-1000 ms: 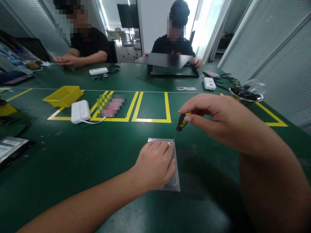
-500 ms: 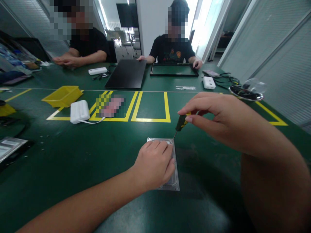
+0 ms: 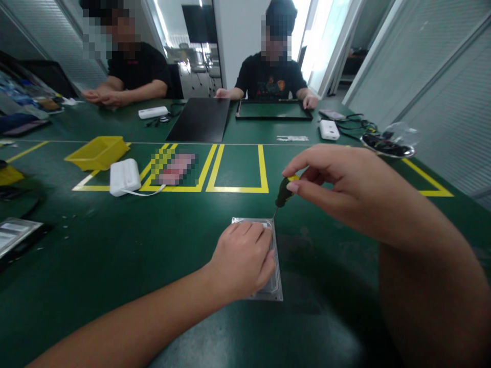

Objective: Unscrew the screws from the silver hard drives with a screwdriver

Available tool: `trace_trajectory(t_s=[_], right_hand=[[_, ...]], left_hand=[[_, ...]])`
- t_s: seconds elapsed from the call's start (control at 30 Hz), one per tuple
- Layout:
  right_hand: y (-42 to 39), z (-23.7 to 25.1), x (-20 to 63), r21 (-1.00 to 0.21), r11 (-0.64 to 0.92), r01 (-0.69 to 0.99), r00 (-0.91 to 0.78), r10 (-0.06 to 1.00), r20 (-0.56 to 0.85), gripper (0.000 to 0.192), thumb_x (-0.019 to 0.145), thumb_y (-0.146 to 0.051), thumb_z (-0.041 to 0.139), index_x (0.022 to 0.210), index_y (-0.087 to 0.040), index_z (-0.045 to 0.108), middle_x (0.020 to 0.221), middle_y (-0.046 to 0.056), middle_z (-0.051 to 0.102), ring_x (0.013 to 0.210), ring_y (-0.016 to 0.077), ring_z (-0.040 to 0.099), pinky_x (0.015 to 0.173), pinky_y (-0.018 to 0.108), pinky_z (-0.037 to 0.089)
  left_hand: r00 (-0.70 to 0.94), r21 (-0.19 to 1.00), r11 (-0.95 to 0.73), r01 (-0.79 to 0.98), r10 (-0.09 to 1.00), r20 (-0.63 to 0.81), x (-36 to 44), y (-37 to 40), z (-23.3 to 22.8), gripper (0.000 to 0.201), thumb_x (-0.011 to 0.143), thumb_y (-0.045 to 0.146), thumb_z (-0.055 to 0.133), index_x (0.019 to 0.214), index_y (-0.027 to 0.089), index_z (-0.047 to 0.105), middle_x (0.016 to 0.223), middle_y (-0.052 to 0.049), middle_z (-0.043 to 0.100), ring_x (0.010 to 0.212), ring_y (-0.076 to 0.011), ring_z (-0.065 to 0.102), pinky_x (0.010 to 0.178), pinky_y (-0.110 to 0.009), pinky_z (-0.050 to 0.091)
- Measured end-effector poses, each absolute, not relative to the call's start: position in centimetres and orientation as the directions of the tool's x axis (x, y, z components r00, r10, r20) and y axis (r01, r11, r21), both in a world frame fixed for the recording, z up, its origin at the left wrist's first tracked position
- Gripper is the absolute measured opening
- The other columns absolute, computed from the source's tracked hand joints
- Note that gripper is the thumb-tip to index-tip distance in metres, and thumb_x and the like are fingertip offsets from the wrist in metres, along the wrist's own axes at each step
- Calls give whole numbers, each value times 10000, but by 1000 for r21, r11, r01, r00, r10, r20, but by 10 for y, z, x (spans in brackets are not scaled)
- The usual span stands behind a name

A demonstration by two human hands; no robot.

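A flat silver hard drive [image 3: 276, 286] lies on the green table in front of me, largely covered by my left hand [image 3: 245, 258]. That hand presses down on it with curled fingers and grips it; the fingertips are partly hidden. My right hand [image 3: 322, 179] is above the drive's far right corner. Thumb and index finger pinch the top of a small screwdriver [image 3: 284, 193] with a dark green and yellow handle. The screwdriver leans slightly, and its thin shaft reaches down to that corner. Whether a screw sits under the tip is too small to tell.
Beyond the drive are yellow tape outlines [image 3: 238, 189], a yellow bin [image 3: 97, 153], a white power bank [image 3: 125, 177] and a cabled phone [image 3: 178, 169]. Another drive [image 3: 17, 235] lies at left. Across the table, two people sit near a black panel [image 3: 201, 120] and a frame [image 3: 274, 118].
My right fingers have turned and shifted slightly on the screwdriver's handle, while the tip stays at the same corner. My left hand and the drive have not moved.
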State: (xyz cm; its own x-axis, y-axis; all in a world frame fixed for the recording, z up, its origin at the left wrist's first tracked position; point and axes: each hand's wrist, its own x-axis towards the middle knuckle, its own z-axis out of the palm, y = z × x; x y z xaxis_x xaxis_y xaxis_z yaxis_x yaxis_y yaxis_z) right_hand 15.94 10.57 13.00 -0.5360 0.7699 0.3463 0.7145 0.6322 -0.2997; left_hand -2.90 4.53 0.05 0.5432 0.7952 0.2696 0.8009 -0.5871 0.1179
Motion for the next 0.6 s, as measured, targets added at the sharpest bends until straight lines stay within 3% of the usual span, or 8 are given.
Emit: trace_trajectory(t_s=[0.3,0.6], right_hand=[[109,128,156,-252,646,721,-543,752,374,154,888,-317,582,821,-244,699,818,40,663,762,210,602,684,350,422],[107,127,158,-272,621,736,-494,766,412,109,856,-249,605,867,-222,710,845,18,700,748,183,611,684,334,434]], left_hand=[[540,119,-584,803,797,272,-30,45,1,337,912,339,488,1158,163,638,971,-79,637,928,-283,583,815,-474,491],[544,114,-587,802,796,266,-29,45,0,342,907,346,494,1154,160,640,966,-87,640,926,-284,584,809,-470,490]])
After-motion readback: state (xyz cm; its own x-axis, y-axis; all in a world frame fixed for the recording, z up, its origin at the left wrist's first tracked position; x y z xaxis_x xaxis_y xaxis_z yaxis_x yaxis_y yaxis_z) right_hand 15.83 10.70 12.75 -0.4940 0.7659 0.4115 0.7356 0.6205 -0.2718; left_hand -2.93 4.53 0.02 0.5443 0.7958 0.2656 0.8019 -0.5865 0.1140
